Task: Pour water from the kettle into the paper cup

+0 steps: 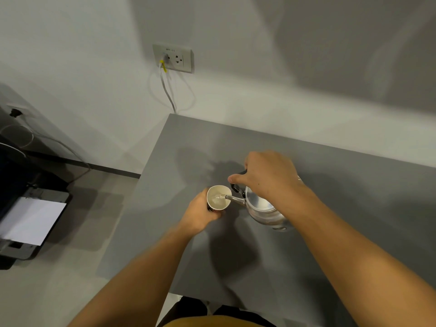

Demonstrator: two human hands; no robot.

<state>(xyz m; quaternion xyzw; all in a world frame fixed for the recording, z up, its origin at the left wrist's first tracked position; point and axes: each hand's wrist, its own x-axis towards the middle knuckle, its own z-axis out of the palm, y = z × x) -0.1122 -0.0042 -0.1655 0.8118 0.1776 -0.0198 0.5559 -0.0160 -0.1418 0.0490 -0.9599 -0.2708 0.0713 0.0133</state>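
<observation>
Over grey table point(330, 166), near its left edge: kettle point(264, 208) held tipped by right hand point(271, 175), fingers clenched round black handle, spout tip over paper cup point(219, 198). Left hand point(200, 213) wrapped round cup side; whether cup rests on table, cannot tell. Risks: steeper tilt likely floods cup and overflows onto left hand; spout drifting off rim would spill on table; firm squeeze may buckle thin wall. Cup: white inside, dark outer band, water pooled low; kettle: dull silver metal
</observation>
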